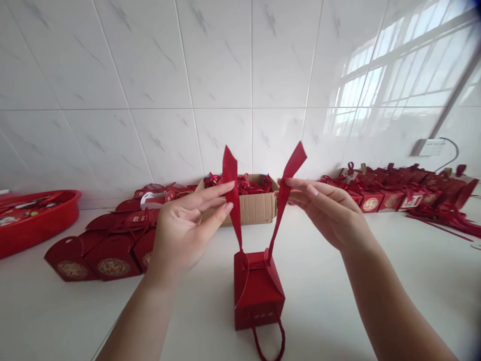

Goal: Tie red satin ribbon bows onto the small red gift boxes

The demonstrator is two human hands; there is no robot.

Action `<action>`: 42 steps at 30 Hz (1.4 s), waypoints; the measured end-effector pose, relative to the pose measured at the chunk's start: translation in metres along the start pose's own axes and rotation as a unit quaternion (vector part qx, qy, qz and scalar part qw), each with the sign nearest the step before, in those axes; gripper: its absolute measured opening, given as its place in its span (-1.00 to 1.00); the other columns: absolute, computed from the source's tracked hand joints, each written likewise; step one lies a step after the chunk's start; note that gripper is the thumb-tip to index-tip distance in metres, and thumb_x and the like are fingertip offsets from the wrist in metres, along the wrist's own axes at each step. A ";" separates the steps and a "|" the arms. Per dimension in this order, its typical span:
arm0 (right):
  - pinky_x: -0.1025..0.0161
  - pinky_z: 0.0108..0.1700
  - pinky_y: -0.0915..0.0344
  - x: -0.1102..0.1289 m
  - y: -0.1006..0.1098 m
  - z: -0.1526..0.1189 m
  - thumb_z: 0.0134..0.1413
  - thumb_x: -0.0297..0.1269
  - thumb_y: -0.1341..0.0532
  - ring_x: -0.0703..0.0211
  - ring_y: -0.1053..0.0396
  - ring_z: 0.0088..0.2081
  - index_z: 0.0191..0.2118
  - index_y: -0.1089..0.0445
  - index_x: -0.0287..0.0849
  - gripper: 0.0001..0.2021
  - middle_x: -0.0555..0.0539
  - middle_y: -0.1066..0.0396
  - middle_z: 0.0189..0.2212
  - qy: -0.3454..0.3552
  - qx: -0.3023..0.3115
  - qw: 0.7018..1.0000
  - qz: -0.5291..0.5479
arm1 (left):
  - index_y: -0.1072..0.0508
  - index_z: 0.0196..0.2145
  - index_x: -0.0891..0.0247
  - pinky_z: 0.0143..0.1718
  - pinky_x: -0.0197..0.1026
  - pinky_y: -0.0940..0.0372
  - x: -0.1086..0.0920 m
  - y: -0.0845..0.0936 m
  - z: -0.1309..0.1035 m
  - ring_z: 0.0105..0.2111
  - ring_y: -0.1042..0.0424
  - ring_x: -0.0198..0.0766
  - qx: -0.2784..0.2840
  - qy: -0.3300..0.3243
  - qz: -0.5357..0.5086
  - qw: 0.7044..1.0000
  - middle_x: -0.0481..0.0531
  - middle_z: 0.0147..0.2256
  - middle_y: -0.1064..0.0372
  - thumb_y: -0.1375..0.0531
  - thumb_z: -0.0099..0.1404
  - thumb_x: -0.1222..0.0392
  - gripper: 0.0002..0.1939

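Observation:
A small red gift box [259,291] stands on the white tabletop in front of me, its top flaps folded together and a cord handle [282,338] hanging at its near side. Two ends of a red ribbon rise from slots in its top. My left hand [191,220] pinches the left ribbon end [230,173] between thumb and fingers. The right ribbon end [293,163] is held by the fingertips of my right hand [330,208]. Both ends are pulled upward and spread apart, untied.
Several red gift boxes [112,263] stand at left, beside a red plastic basin [41,225]. Behind my box, a cardboard box [257,209] holds red ribbon pieces. More boxes [391,199] line the right back, near loose ribbons [447,220]. A tiled wall [221,60] closes off the back.

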State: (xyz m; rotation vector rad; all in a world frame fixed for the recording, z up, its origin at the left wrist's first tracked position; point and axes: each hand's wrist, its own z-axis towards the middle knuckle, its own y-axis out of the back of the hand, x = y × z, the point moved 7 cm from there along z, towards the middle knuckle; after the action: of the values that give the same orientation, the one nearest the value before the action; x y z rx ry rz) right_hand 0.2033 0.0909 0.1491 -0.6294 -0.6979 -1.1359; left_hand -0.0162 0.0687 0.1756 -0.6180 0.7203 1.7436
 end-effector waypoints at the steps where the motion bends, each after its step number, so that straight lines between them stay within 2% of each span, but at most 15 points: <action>1: 0.01 0.13 -0.23 0.000 -0.001 0.000 0.16 -0.23 -0.18 0.09 -0.38 -0.01 -0.13 -0.50 0.01 -0.80 -0.01 -0.47 -0.08 -0.002 -0.004 1.000 0.002 | -0.55 -0.19 0.10 -0.19 -0.22 -0.48 0.001 0.000 0.000 -0.26 -0.53 -0.21 -0.005 0.006 0.000 1.000 -0.03 -0.25 -0.56 -0.34 0.05 0.25 -0.69; 4: 0.03 0.08 -0.29 -0.001 -0.006 0.001 0.11 -0.24 -0.23 0.10 -0.41 -0.05 -0.17 -0.51 -0.01 -0.83 -0.01 -0.49 -0.15 -0.016 -0.011 1.000 0.021 | -0.55 -0.19 0.07 -0.16 -0.24 -0.46 0.006 0.002 -0.001 -0.25 -0.52 -0.23 -0.038 0.028 -0.016 0.999 -0.05 -0.24 -0.55 -0.35 0.04 0.22 -0.68; 6: 0.06 -0.02 -0.37 -0.004 -0.007 0.002 0.10 -0.22 -0.23 0.12 -0.46 -0.15 -0.21 -0.51 -0.04 -0.85 -0.01 -0.50 -0.25 -0.026 -0.024 0.999 0.037 | -0.53 -0.16 0.05 -0.21 -0.30 -0.45 0.010 0.000 -0.002 -0.28 -0.52 -0.27 -0.031 0.033 -0.030 0.999 -0.06 -0.28 -0.56 -0.36 0.04 0.20 -0.65; 9: 0.17 -0.16 -0.42 -0.009 -0.006 0.001 0.06 -0.23 -0.27 0.21 -0.48 -0.31 -0.26 -0.51 -0.08 -0.87 0.00 -0.48 -0.36 -0.032 -0.053 0.998 0.028 | -0.50 -0.10 0.08 -0.26 -0.33 -0.44 0.008 -0.007 -0.003 -0.30 -0.50 -0.30 0.017 0.013 -0.041 0.999 -0.05 -0.27 -0.55 -0.33 0.08 0.20 -0.62; 12: 0.29 -0.29 -0.40 -0.013 -0.007 0.000 0.02 -0.26 -0.30 0.31 -0.43 -0.40 -0.24 -0.50 -0.11 -0.85 0.00 -0.46 -0.40 -0.035 -0.058 0.998 -0.008 | -0.42 -0.02 0.10 -0.17 -0.31 -0.41 0.004 -0.016 -0.005 -0.20 -0.47 -0.28 0.059 0.001 -0.065 0.996 -0.01 -0.16 -0.50 -0.28 0.15 0.22 -0.59; 14: 0.31 -0.35 -0.38 -0.014 -0.010 0.000 0.01 -0.27 -0.31 0.34 -0.40 -0.43 -0.20 -0.48 -0.11 -0.81 0.00 -0.43 -0.40 -0.040 -0.050 0.998 -0.018 | -0.34 0.04 0.10 -0.15 -0.29 -0.39 0.004 -0.023 -0.007 -0.19 -0.47 -0.29 0.085 0.023 -0.086 0.992 -0.01 -0.19 -0.50 -0.25 0.19 0.22 -0.56; 17: 0.32 -0.40 -0.34 -0.018 -0.016 0.000 0.00 -0.28 -0.31 0.35 -0.35 -0.47 -0.09 -0.40 -0.09 -0.70 0.02 -0.42 -0.41 -0.062 -0.030 0.998 -0.012 | -0.24 0.06 0.09 -0.23 -0.31 -0.38 0.009 -0.034 -0.010 -0.28 -0.47 -0.31 0.123 0.072 -0.100 0.985 -0.05 -0.30 -0.49 -0.22 0.23 0.19 -0.55; 20: 0.30 -0.39 -0.33 -0.022 -0.024 -0.001 -0.02 -0.28 -0.32 0.33 -0.34 -0.47 -0.06 -0.38 -0.13 -0.65 -0.01 -0.43 -0.39 -0.093 -0.002 0.996 -0.015 | -0.19 0.06 0.09 -0.32 -0.32 -0.35 0.013 -0.040 -0.013 -0.34 -0.45 -0.32 0.140 0.101 -0.089 0.981 -0.07 -0.36 -0.47 -0.21 0.23 0.15 -0.55; 22: 0.28 -0.36 -0.35 -0.023 -0.031 -0.002 -0.05 -0.29 -0.33 0.30 -0.35 -0.44 -0.09 -0.41 -0.17 -0.66 -0.03 -0.43 -0.39 -0.103 0.025 0.994 -0.022 | -0.17 0.06 0.08 -0.31 -0.30 -0.34 0.016 -0.042 -0.014 -0.32 -0.45 -0.30 0.150 0.109 -0.080 0.979 -0.07 -0.35 -0.47 -0.20 0.24 0.13 -0.54; 28: 0.30 -0.30 -0.38 -0.015 -0.048 -0.005 -0.01 -0.33 -0.30 0.31 -0.36 -0.38 -0.14 -0.46 -0.12 -0.75 -0.02 -0.45 -0.33 -0.087 0.111 0.990 0.012 | -0.15 0.08 0.08 -0.30 -0.23 -0.35 0.022 -0.043 -0.015 -0.34 -0.47 -0.24 0.166 0.123 -0.055 0.977 -0.05 -0.40 -0.47 -0.21 0.22 0.10 -0.50; 33: 0.32 -0.32 -0.40 -0.017 -0.047 -0.006 0.03 -0.30 -0.28 0.33 -0.39 -0.40 -0.29 -0.49 -0.14 -0.90 0.00 -0.46 -0.34 -0.096 0.095 0.991 0.010 | -0.16 0.06 0.08 -0.25 -0.22 -0.36 0.020 -0.044 -0.015 -0.31 -0.48 -0.25 0.178 0.121 -0.054 0.975 -0.05 -0.38 -0.47 -0.21 0.22 0.11 -0.52; 37: 0.29 -0.25 -0.41 -0.024 -0.044 -0.005 0.05 -0.29 -0.27 0.30 -0.41 -0.36 -0.26 -0.50 -0.13 -0.88 0.00 -0.47 -0.38 -0.112 0.095 0.989 0.011 | -0.18 0.04 0.08 -0.23 -0.18 -0.35 0.021 -0.044 -0.015 -0.27 -0.46 -0.23 0.210 0.140 -0.052 0.966 -0.01 -0.28 -0.45 -0.21 0.21 0.14 -0.54; 40: 0.26 -0.19 -0.40 -0.022 -0.041 -0.004 0.09 -0.29 -0.24 0.28 -0.42 -0.32 -0.25 -0.50 -0.11 -0.88 -0.01 -0.47 -0.36 -0.082 0.114 0.990 -0.011 | -0.19 0.04 0.09 -0.27 -0.16 -0.33 0.028 -0.047 -0.017 -0.31 -0.46 -0.23 0.261 0.175 -0.061 0.947 -0.02 -0.30 -0.44 -0.18 0.23 0.10 -0.57; 42: 0.23 -0.17 -0.39 -0.016 -0.038 -0.003 0.12 -0.32 -0.21 0.24 -0.42 -0.27 -0.25 -0.49 -0.11 -0.88 -0.02 -0.46 -0.34 -0.041 0.130 0.988 -0.065 | -0.22 0.00 0.12 -0.27 -0.16 -0.31 0.033 -0.049 -0.018 -0.33 -0.46 -0.23 0.276 0.198 -0.081 0.937 -0.04 -0.37 -0.43 -0.14 0.27 0.08 -0.65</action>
State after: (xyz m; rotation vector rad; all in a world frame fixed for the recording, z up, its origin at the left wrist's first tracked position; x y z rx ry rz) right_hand 0.1633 0.0863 0.1385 -0.4147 -0.9524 -1.1195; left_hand 0.0231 0.0877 0.1318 -0.6151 1.3414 1.1884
